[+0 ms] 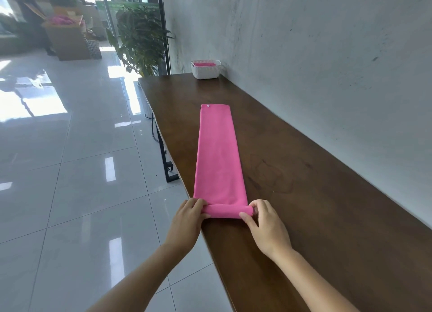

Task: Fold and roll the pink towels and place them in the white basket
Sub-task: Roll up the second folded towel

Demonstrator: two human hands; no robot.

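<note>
Already folded into a strip on the bench (304, 171), pink towel (218, 152) barely rolled; left hand (187, 218) and right hand (266, 225) pinch the roll's ends. White basket (206, 72) far off, something pink inside.

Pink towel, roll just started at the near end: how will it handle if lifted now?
Probably floppy: the towel lies flat on the table as a long thin strip, so it would likely drape. The roll looks small and soft; it may unwind if the left hand and right hand, gripping its ends, let go. Likely light for its size.
</note>
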